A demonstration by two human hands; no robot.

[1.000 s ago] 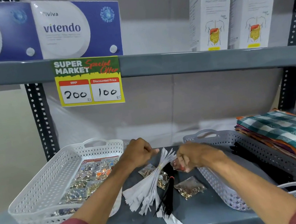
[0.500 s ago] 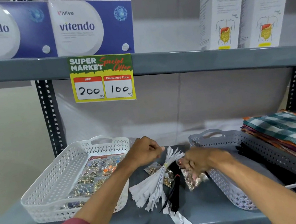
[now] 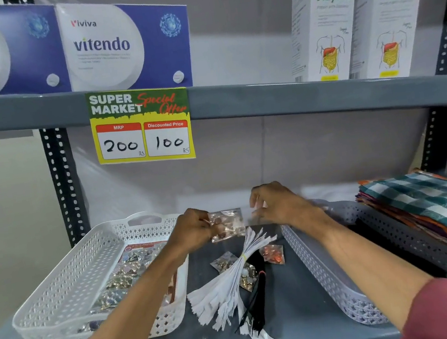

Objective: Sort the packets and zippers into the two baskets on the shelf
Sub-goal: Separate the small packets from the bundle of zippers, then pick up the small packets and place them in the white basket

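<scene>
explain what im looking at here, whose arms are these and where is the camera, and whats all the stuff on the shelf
There is no machine here. The camera sits on a person's head and looks forward and down, so the two arms reaching in from the bottom are that person's own.

The left hand pinches a small clear packet of beads in the air. The right hand is beside it, blurred, so I cannot tell whether it still grips the packet.

On the grey shelf, between two baskets, lie a tied bundle of white zippers, some black zippers and more small packets, such as an orange one. The white basket on the left already holds packets. The grey basket on the right holds dark things.
</scene>
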